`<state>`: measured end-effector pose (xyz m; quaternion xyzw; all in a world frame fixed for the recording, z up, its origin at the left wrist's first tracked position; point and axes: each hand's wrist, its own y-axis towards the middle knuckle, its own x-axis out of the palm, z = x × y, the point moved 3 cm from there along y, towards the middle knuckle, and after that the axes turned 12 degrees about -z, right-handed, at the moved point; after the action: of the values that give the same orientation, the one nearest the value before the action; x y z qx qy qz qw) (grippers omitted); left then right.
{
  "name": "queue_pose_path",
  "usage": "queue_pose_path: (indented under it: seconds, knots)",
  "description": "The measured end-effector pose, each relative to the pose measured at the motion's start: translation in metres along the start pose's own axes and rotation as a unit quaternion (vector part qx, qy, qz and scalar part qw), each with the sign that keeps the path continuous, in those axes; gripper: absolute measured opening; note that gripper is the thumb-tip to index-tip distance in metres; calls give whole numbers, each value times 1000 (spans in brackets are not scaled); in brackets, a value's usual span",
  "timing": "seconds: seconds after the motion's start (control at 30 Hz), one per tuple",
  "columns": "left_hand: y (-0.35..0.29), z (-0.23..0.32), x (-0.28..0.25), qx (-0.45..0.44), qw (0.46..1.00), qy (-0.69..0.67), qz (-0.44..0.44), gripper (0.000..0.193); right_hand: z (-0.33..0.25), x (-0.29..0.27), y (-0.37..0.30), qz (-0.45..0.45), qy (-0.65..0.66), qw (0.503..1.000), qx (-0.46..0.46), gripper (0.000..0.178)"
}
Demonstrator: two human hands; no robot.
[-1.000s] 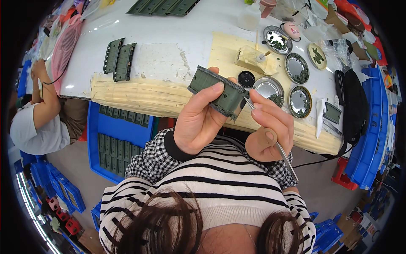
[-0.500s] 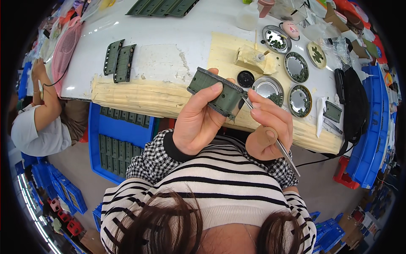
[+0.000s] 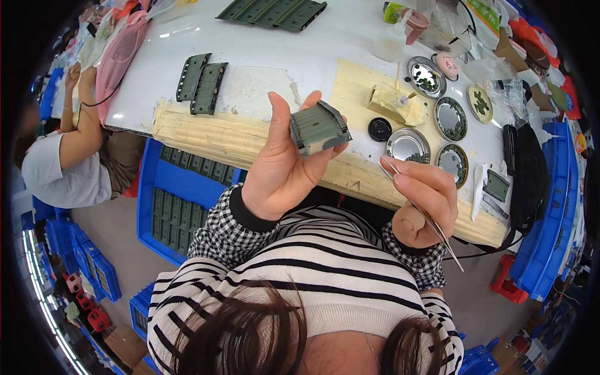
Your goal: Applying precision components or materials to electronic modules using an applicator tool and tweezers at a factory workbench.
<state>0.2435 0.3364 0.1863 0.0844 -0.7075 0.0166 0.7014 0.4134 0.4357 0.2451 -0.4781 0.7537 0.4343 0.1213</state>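
Note:
A dark green, curved model part (image 3: 319,127) rests tilted in my left hand (image 3: 279,164), held by the fingers beneath while the thumb stands up away from it. Metal tweezers (image 3: 431,224) are gripped in my right hand (image 3: 431,197), their tips pointing up and left, apart from the green part. One finger of that hand wears a tan cover. Beyond it, round dishes of small green pieces stand on the table, among them a silver dish (image 3: 407,142) partly behind the tweezers.
Two green strips (image 3: 200,85) and a larger ribbed green panel (image 3: 273,12) lie on the table. A wooden block (image 3: 396,104) stands beside a black round cap (image 3: 379,129). Below the table's left edge, a blue crate (image 3: 150,194) holds green panels. Another person (image 3: 65,150) sits at left.
The tweezers have moved right, away from the green part. My left hand has turned the part, and its thumb has lifted off. The whole view has shifted slightly.

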Motion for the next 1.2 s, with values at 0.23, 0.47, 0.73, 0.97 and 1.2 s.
queue_pose_path:
  seconds: [0.23, 0.47, 0.73, 0.97, 1.2]
  knots:
    - [7, -3, -3, 11, 992, -101, 68, 60, -8, 3, 6, -16, -8, 1000, -12, 38]
    - [10, -7, 1, 9, 993, -74, 94, 57, -9, 3, 5, -31, -33, 999, -4, 34]
    - [5, -13, 4, 25, 987, 98, 124, 58, -11, 6, 11, -16, -83, 995, -51, 37]
    - [7, -24, 17, 34, 971, 197, 132, 61, -11, 6, 20, -40, -151, 983, -99, 28]
    - [6, -24, 16, 37, 967, 207, 142, 62, -10, 9, 20, -31, -149, 983, -101, 27]
